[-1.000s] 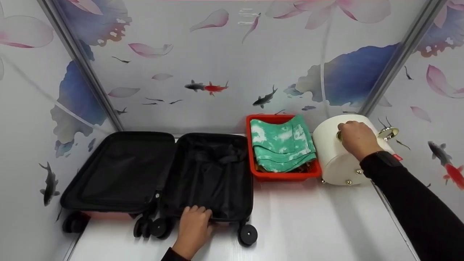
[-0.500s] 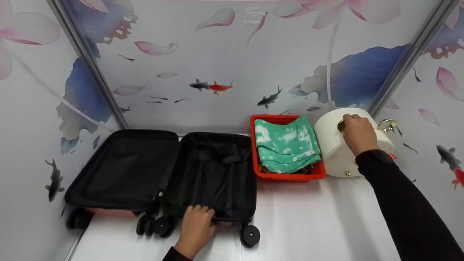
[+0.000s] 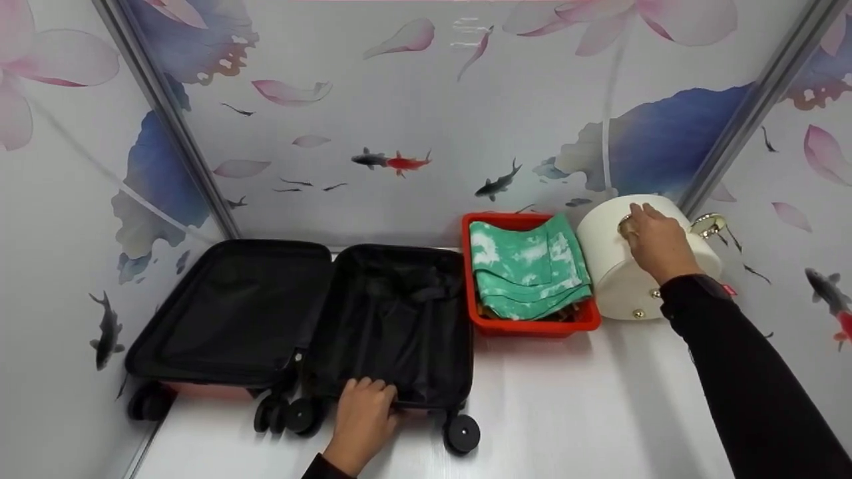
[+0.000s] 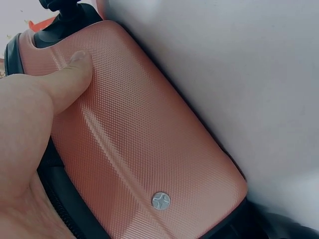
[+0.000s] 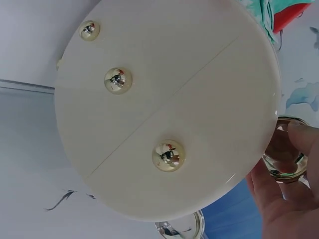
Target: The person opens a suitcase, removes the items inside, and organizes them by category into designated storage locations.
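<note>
An open suitcase (image 3: 393, 326) with a black lining stands at left centre in the head view. My left hand (image 3: 363, 416) grips its near rim, fingers over the edge. In the left wrist view my left thumb lies flat on the suitcase's pink ribbed shell (image 4: 124, 124). At the right, a white round canister (image 3: 602, 256) lies tipped on its side, gold ball feet on its base facing me. My right hand (image 3: 659, 243) holds one of its gold ring handles (image 5: 286, 149), thumb and fingers around the ring in the right wrist view.
Between suitcase and canister stands a red basket (image 3: 532, 327) holding folded green-and-white cloth (image 3: 526, 266). The suitcase's other half (image 3: 226, 313) lies open at the left. Patterned panels (image 3: 399, 100) rise behind and at both sides of the white surface (image 3: 532, 399).
The canister and my right hand have shifted slightly back towards the rear panel. My right fingers look less tightly curled. My left hand stays on the suitcase rim. The head view has shifted a little.
</note>
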The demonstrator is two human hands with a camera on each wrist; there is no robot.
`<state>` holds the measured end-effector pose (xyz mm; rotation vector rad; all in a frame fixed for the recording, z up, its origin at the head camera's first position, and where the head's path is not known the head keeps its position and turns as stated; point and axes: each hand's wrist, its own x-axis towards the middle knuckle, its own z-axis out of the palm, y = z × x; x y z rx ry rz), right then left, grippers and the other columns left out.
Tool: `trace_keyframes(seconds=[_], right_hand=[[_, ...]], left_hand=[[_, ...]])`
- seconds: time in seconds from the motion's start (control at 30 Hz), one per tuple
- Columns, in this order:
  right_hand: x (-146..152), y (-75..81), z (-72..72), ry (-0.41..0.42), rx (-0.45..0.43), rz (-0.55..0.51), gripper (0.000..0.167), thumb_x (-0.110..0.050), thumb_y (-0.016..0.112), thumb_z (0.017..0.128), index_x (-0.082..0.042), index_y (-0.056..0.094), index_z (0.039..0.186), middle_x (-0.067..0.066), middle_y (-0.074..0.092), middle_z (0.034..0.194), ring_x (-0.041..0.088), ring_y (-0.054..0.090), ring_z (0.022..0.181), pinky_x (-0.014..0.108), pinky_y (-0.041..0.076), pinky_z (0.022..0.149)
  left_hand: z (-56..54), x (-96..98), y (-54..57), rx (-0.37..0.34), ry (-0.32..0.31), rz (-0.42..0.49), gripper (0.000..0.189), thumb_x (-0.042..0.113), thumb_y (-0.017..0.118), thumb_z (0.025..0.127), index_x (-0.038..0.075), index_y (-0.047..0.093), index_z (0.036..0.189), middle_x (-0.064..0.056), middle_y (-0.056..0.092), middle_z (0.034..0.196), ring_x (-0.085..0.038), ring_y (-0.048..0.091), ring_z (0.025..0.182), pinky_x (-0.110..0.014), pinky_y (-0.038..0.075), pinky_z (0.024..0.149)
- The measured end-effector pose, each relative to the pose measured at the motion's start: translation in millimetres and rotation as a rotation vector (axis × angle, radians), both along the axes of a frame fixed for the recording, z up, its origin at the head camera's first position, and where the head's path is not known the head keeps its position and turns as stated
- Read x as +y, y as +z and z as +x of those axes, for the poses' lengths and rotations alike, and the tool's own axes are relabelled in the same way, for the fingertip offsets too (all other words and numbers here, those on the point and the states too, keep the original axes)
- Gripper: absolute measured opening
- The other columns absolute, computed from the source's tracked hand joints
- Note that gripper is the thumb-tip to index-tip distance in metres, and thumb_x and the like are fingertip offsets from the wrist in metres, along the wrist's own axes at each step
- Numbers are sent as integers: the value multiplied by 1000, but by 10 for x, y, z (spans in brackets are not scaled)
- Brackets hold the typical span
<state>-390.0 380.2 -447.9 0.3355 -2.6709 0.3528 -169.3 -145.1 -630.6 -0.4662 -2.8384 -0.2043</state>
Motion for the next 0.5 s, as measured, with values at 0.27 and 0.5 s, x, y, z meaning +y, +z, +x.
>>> trace_keyframes(seconds=[0.27, 0.5], right_hand=[[-138, 5, 147, -68, -86, -43, 68, -6, 57, 100, 14, 38, 162, 52, 34, 162, 84, 47, 116, 83, 42, 101], [-665, -71, 382, -19, 221, -145, 33, -8, 64, 105, 8, 73, 132, 34, 71, 137, 60, 62, 117, 70, 52, 101]], left_hand=[[-8, -21, 16, 25, -21, 5, 28, 40, 93, 82, 19, 78, 94, 2, 75, 86, -20, 60, 77, -37, 42, 74], [-27, -52, 152, -38, -70, 92, 56, 73, 75, 91, 17, 82, 96, 1, 76, 86, -21, 65, 77, -38, 46, 73]])
